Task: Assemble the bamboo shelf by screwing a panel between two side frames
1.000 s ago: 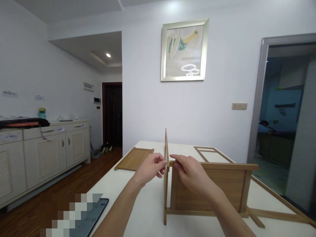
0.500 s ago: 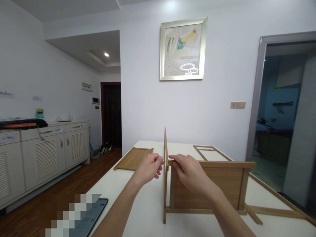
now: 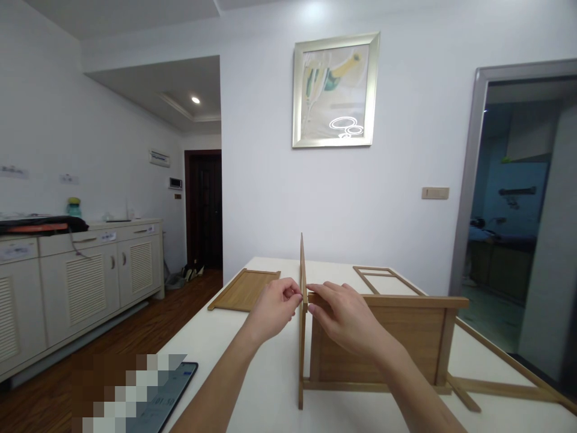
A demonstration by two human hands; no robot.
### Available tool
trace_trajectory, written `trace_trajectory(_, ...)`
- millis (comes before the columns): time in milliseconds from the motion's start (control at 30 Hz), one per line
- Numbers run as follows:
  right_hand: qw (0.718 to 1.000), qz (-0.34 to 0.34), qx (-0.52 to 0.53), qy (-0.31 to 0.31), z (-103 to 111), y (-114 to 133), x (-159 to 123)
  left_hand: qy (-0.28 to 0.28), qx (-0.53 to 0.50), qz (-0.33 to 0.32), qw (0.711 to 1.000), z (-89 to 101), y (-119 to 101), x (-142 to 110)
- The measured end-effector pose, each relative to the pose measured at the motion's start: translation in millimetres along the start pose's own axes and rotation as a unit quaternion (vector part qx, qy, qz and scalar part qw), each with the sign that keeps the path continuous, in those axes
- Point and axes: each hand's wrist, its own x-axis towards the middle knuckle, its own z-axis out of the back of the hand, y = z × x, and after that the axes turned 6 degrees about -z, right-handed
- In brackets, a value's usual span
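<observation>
A narrow wooden frame piece (image 3: 301, 355) stands upright on the white table, seen nearly edge-on. Its right side meets the top rail of a framed wooden panel (image 3: 378, 337), which also stands on edge. My left hand (image 3: 276, 307) has thumb and forefinger pinched against the left face of the upright piece. Whatever is between those fingertips is too small and covered to make out. Around the left end of the panel's top rail, my right hand (image 3: 345, 310) rests with thumb below and fingers above, fingertips close to the joint.
Another wooden panel (image 3: 246, 290) lies flat at the back left. An open wooden frame (image 3: 383, 273) lies at the back right, and more wooden bars (image 3: 505, 385) extend right. A phone (image 3: 164, 397) lies at the table's (image 3: 261, 385) front left edge.
My left fingertips have moved slightly right, closing the small gap to the upright piece where a tiny dark bit showed. My right thumb has shifted left toward the joint.
</observation>
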Motion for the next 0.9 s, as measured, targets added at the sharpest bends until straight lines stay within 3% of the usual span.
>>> trace_trajectory(167, 1.0, -0.003, 0.005, 0.002, -0.6, -0.4, 0.0, -0.048, 0.089, -0.051, 0.994, -1.3, -0.1, -0.8)
trace_trajectory(333, 1.0, -0.005, 0.009, 0.004, -0.6, -1.0, 0.2, -0.06, 0.052, -0.011, 0.997, 0.1, -0.3, 0.4)
trace_trajectory(567, 1.0, -0.002, 0.008, -0.002, -1.3, -1.2, 0.1, 0.022, 0.023, 0.065, 0.997, -1.4, -4.8, -1.4)
trace_trajectory(767, 1.0, 0.0, -0.001, 0.0, -1.2, -1.3, 0.4, 0.02, 0.02, 0.045, 0.999, -6.6, -3.9, -1.9)
trace_trajectory(900, 1.0, -0.001, 0.001, 0.002, -0.9, -1.3, 0.3, 0.014, 0.048, -0.006, 0.999, -6.1, -3.5, -2.3)
